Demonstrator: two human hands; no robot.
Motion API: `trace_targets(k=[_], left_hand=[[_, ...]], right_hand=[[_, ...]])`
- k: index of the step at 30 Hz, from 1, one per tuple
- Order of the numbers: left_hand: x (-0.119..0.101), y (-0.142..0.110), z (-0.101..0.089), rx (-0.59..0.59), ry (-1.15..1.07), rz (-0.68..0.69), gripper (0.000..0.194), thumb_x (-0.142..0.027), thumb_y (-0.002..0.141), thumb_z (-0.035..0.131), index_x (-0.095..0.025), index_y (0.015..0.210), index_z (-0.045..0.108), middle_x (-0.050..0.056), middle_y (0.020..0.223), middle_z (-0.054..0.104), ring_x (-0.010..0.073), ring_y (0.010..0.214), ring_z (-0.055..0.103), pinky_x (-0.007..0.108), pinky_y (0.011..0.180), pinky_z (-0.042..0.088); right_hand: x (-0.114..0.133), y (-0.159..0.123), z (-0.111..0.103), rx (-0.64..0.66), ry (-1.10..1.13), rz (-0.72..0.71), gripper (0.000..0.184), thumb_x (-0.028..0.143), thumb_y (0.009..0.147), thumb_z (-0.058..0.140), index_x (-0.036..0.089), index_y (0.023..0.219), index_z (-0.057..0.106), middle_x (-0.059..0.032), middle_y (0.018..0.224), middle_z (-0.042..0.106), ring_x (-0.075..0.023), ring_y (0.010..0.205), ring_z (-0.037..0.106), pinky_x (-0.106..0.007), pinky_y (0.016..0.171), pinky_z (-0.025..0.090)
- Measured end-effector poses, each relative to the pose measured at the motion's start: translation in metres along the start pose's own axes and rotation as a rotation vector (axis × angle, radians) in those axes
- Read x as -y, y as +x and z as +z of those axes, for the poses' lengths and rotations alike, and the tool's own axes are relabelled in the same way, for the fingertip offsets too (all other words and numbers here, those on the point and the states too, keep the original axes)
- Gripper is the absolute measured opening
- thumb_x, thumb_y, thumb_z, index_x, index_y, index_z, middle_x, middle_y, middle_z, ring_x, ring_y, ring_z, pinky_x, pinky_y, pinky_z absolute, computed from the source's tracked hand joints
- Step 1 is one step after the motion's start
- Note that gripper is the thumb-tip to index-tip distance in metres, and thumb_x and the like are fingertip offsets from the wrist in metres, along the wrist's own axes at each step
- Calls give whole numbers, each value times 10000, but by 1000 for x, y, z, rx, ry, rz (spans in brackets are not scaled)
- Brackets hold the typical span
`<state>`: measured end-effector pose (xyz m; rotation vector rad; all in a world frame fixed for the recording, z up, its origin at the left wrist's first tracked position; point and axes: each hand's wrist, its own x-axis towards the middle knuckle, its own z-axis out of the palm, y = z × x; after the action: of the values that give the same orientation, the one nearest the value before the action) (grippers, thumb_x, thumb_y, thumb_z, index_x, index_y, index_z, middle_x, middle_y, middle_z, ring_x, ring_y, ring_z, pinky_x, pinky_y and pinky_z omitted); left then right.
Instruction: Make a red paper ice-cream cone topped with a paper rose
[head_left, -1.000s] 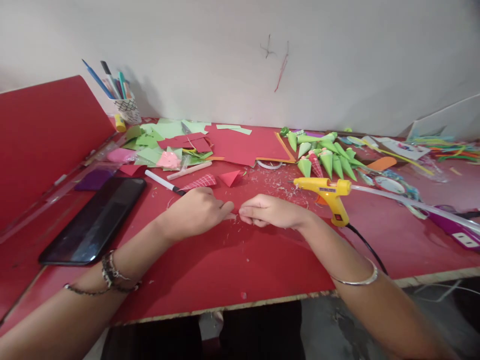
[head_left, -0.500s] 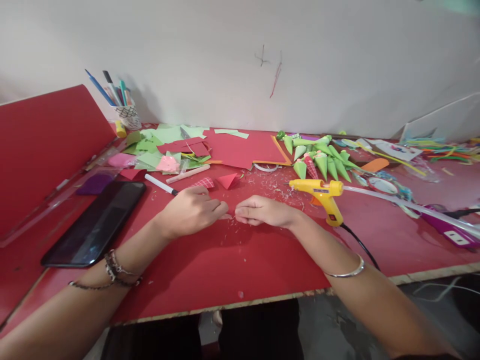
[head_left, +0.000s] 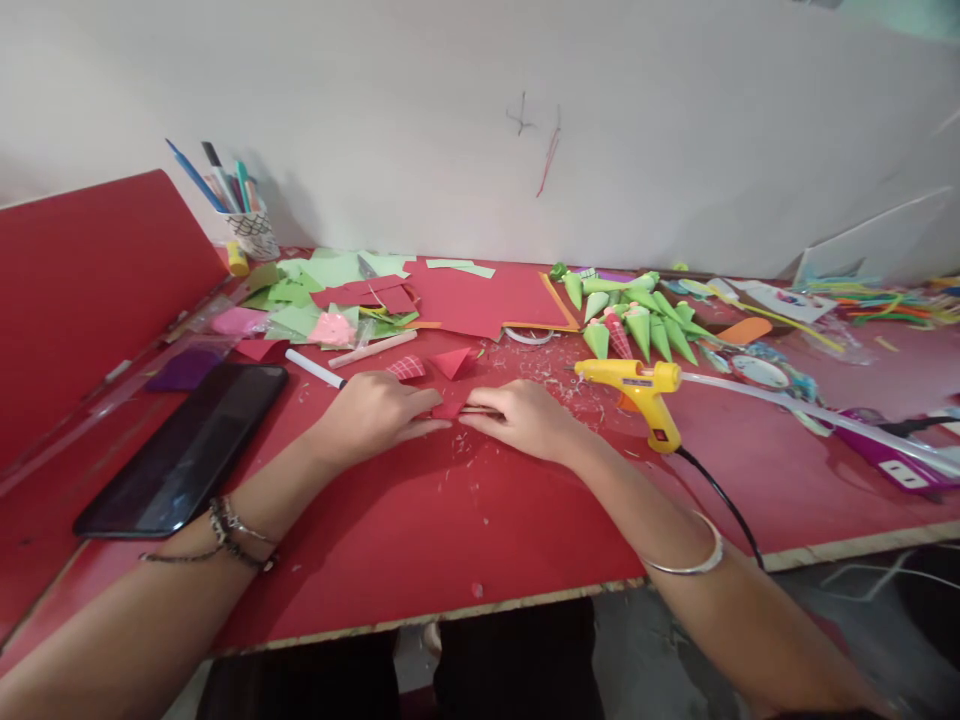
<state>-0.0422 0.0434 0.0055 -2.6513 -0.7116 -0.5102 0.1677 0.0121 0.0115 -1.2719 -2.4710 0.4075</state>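
Hands, left (head_left: 379,415) and right (head_left: 521,420), pinch a small red paper piece (head_left: 450,407) between their closed fingertips, left of the yellow plastic glue gun (head_left: 637,378) and nearer the person than the folded red paper cone (head_left: 452,362).

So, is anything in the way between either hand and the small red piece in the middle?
Nothing visible: the left hand and right hand hold the small red piece between their fingertips. The red paper cone lies just beyond it, not in between.
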Motion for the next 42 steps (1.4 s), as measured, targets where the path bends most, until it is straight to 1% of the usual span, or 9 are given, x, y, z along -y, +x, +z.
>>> trace_targets(k=[7,14,19,23,27,30,34,37,42], left_hand=[[8,-2,-3,152,-108,-215,342,-487,797,448,-192,711,599,-1,525,562,140,493,509,234,471,271],[23,-5,-4,249,-145,-367,259,-403,797,441,-225,742,621,-7,632,630,143,575,541,219,469,274],[25,-5,-4,291,-259,-374,282,-465,782,449,-243,815,620,-17,642,617,127,568,532,207,480,298],[21,-4,-6,202,-428,-432,381,-483,724,530,-249,1026,542,-6,783,596,110,565,522,206,505,361],[15,-4,-4,104,-895,-418,590,-405,727,568,-254,1241,321,46,1039,515,83,620,541,240,632,455],[11,-4,-1,109,-1083,-399,525,-359,753,552,-253,1222,342,37,1017,504,96,679,548,260,681,466],[10,-5,5,192,-1037,-409,463,-369,745,561,-248,1168,417,36,1029,514,109,692,527,242,624,457],[11,-5,7,191,-1020,-387,393,-376,757,546,-230,1110,456,41,1049,516,97,660,517,237,611,455],[4,-1,5,214,-927,-353,396,-391,780,515,-223,1132,442,47,1059,524,136,766,538,255,668,460]], right_hand=[[-12,-2,2,-74,-255,15,331,454,801,445,229,1007,574,-11,639,622,-133,530,508,-244,518,249],[-14,-4,-6,-156,-218,80,312,397,792,431,189,574,513,44,443,383,-77,437,286,-233,484,186],[-15,-2,-8,-184,-88,120,331,340,789,428,176,502,421,59,449,293,-65,436,217,-235,483,168],[-14,-2,-9,-117,21,101,389,379,835,372,170,510,419,57,447,310,-60,431,244,-237,485,179],[-13,-3,-9,37,143,73,418,420,855,336,161,557,472,41,475,411,-57,441,331,-227,486,213],[-13,-3,-9,94,200,54,426,408,861,331,154,563,497,38,479,431,-56,444,344,-219,489,233],[-11,-3,-9,115,282,24,411,374,871,324,155,607,551,30,509,480,-58,461,377,-211,505,268],[-10,-3,-8,38,353,39,380,368,864,346,157,616,543,36,502,468,-58,456,376,-204,490,269],[-12,-1,-5,-233,462,124,327,370,869,346,163,669,501,62,479,338,-57,431,316,-200,461,250]])
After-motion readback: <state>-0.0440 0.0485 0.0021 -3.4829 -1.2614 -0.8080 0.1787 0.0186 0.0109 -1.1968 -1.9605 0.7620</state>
